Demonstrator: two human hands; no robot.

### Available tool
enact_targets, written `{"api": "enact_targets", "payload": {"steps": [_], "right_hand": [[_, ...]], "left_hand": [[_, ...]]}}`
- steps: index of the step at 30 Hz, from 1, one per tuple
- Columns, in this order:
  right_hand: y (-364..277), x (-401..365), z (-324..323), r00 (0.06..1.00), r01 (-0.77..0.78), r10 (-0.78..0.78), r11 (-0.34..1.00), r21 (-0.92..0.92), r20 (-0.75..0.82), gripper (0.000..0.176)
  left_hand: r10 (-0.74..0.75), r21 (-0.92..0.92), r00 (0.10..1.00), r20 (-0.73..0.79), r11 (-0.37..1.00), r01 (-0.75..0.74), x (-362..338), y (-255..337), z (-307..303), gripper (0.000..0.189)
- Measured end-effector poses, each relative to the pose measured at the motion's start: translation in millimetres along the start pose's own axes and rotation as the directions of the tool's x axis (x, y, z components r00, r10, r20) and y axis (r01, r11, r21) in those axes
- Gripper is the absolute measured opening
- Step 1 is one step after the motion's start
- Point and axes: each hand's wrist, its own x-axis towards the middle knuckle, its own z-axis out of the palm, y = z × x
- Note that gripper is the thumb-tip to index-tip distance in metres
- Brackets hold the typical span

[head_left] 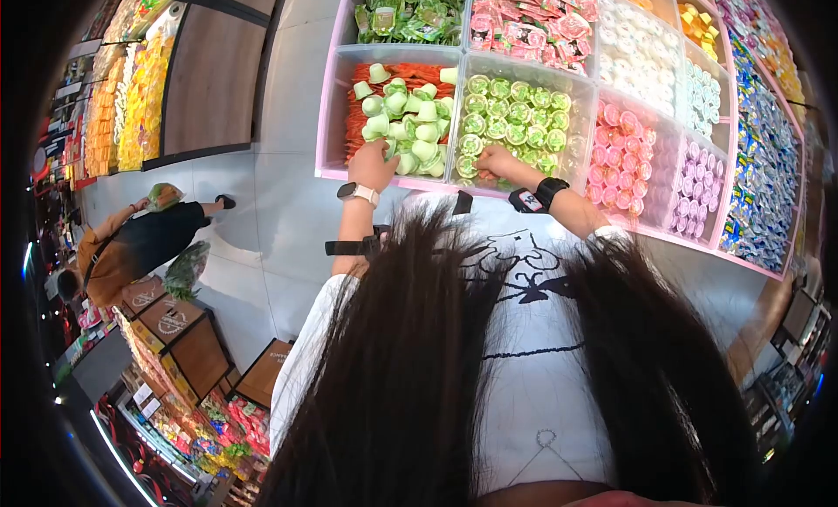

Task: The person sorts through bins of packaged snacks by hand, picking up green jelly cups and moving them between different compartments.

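My left hand point(371, 166), with a white watch on the wrist, rests knuckles-up at the front of a bin of pale green cups point(410, 118) lying over orange packets. Its fingers curl down among the cups and are hidden. My right hand point(497, 161), with a black watch and band, reaches into the neighbouring bin of green-lidded jelly cups point(515, 114). Its fingers close on one green jelly cup point(470, 166) at the bin's front left corner. Long dark hair and my white printed shirt fill the lower part of the view.
The pink-edged display point(327, 114) holds more bins: green packets, pink packets, white cups, pink cups point(621, 149), purple cups, blue packs at the right. A person in orange and black point(131, 245) stands on the tiled floor at left, carrying greens. Stocked shelves line the left.
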Motion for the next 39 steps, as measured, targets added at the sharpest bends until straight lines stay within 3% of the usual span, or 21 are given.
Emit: {"api": "enact_targets", "payload": {"steps": [4, 7, 10, 13, 17, 20, 24, 26, 27, 29, 30, 31, 32, 34, 37, 39], "right_hand": [[-11.9, -10.9, -1.8, 0.997, -0.051, 0.053, 0.998, -0.034, 0.047, 0.02], [-15.4, -14.0, -2.8, 0.995, -0.081, 0.081, 0.997, -0.008, 0.066, 0.021], [-22.0, -22.7, -2.4, 0.996, -0.084, 0.084, 0.996, 0.021, 0.019, 0.021], [-17.8, -21.5, -2.4, 0.999, -0.04, 0.04, 0.999, 0.031, -0.021, 0.02], [-14.0, -18.5, -7.5, 0.997, -0.06, 0.064, 0.993, -0.099, 0.041, 0.018], [-12.0, -16.0, -7.7, 0.996, -0.077, 0.082, 0.991, -0.113, 0.044, 0.017], [-16.5, -20.9, -8.9, 0.993, -0.116, 0.117, 0.986, -0.118, 0.003, 0.018], [-24.8, -25.2, -15.2, 0.979, -0.203, 0.195, 0.954, -0.219, -0.055, 0.022], [-29.0, -27.1, -17.8, 0.969, -0.247, 0.232, 0.932, -0.265, -0.088, 0.024], [-30.5, -24.1, -29.2, 0.983, -0.168, 0.13, 0.926, -0.339, -0.131, 0.025], [-30.2, -23.0, -32.6, 0.986, -0.129, 0.078, 0.917, -0.377, -0.148, 0.026], [-35.5, -32.7, -31.6, 0.983, 0.032, -0.068, 0.979, -0.202, -0.173, 0.025], [-51.0, -48.3, -27.2, 0.985, 0.113, -0.119, 0.992, -0.057, -0.122, 0.026], [-90.3, -79.1, -13.6, 0.97, 0.242, -0.238, 0.939, 0.245, -0.046, 0.034], [-115.5, -100.0, -4.2, 0.926, 0.156, -0.28, 0.894, 0.42, 0.253, 0.05], [-108.1, -93.3, -5.4, 0.933, 0.171, -0.277, 0.902, 0.397, 0.229, 0.045]], "left_hand": [[0.047, -0.031, 0.998, -0.032, 0.998, -0.048, 3.7, 2.4, 2.5, 0.03], [-0.04, -0.019, 0.996, 0.074, 0.999, 0.042, 8.7, 12.1, -3.8, 0.033], [0.045, -0.046, 0.997, -0.066, 0.998, -0.048, 13.7, 22.1, -6.9, 0.037], [0.295, 0.064, 0.94, -0.168, 0.955, -0.289, 29.8, 26.6, -7.8, 0.044], [0.249, 0.191, 0.967, 0.055, 0.948, -0.255, 47.3, 33.7, -10.3, 0.041], [0.304, 0.192, 0.95, 0.067, 0.931, -0.311, 55.6, 26.9, 0.7, 0.028], [0.228, 0.23, 0.966, 0.123, 0.94, -0.251, 54.3, 31.3, 0.2, 0.036], [0.173, 0.226, 0.977, 0.123, 0.954, -0.197, 49.0, 36.2, -6.1, 0.036], [0.176, 0.202, 0.982, 0.063, 0.962, -0.185, 45.1, 37.8, -10.7, 0.037], [0.177, 0.151, 0.982, -0.059, 0.974, -0.167, 37.1, 40.6, -20.9, 0.039], [0.255, 0.054, 0.958, -0.132, 0.967, -0.25, 34.2, 43.5, -22.9, 0.039], [0.32, -0.036, 0.924, -0.211, 0.942, -0.335, 30.9, 47.1, -23.4, 0.039], [0.371, -0.119, 0.881, -0.295, 0.9, -0.419, 26.4, 52.3, -24.1, 0.039], [0.436, -0.26, 0.879, -0.195, 0.841, -0.475, 18.1, 80.4, -27.4, 0.041], [0.548, -0.357, 0.834, -0.069, 0.767, -0.533, 13.4, 112.9, -16.9, 0.042], [0.588, -0.344, 0.809, 0.01, 0.761, -0.55, 14.4, 124.2, -12.0, 0.044]]}}
